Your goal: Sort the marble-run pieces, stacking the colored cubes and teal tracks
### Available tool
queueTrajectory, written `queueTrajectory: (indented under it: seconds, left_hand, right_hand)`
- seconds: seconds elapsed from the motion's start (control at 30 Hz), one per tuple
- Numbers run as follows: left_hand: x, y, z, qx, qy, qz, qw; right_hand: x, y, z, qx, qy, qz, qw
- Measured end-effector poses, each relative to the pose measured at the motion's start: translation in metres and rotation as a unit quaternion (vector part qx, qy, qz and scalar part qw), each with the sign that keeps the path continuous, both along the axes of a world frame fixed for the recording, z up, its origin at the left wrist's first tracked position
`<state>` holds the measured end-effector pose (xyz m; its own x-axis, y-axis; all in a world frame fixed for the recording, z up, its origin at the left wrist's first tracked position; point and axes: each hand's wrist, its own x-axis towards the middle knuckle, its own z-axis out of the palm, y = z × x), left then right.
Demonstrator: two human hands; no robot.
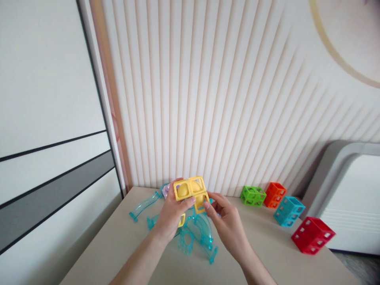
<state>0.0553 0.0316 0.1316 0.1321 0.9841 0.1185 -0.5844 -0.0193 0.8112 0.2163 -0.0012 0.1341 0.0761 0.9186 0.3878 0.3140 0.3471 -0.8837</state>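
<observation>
Between my two hands, above the table, are yellow toy building blocks (190,189) joined in an L shape, with open square faces and rounded hollows. My left hand (171,213) grips their left side, thumb along the lower edge. On the lower right block, my right hand (222,211) pinches with thumb and fingers. Beneath the hands lies a pile of clear teal track pieces (198,227), partly hidden by them. Another yellow block (181,220) shows below my left hand, mostly covered. A lilac piece (165,190) sits behind my left fingers.
Along the table's (255,237) right side stand a green block (253,196), an orange block (275,194), a blue block (288,211) and a red block (313,235). A ribbed wall (190,99) rises behind, a white cabinet (53,99) stands left, and a grey-white headboard-like panel (353,190) is right.
</observation>
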Motion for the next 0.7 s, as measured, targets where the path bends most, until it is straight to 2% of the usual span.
queueTrajectory:
  seconds: [0.13, 0.3, 0.5, 0.7]
  left_hand:
    - [-0.0037, -0.0024, 0.004, 0.006, -0.012, -0.039, 0.999]
    - [-0.0038, -0.0066, 0.0097, 0.013, -0.018, -0.062, 0.998]
    - [-0.0017, -0.0066, 0.0096, 0.01, 0.005, -0.04, 0.999]
    - [-0.0028, -0.0047, 0.0055, 0.018, 0.015, -0.072, 0.997]
  right_hand:
    - [0.002, 0.0012, -0.0002, -0.008, 0.038, -0.005, 0.999]
    - [0.0021, -0.0006, 0.0041, -0.06, 0.083, 0.054, 0.993]
    - [0.003, -0.0015, 0.0049, -0.043, 0.057, 0.058, 0.996]
    - [0.0052, 0.0006, 0.0027, -0.075, 0.07, 0.064, 0.993]
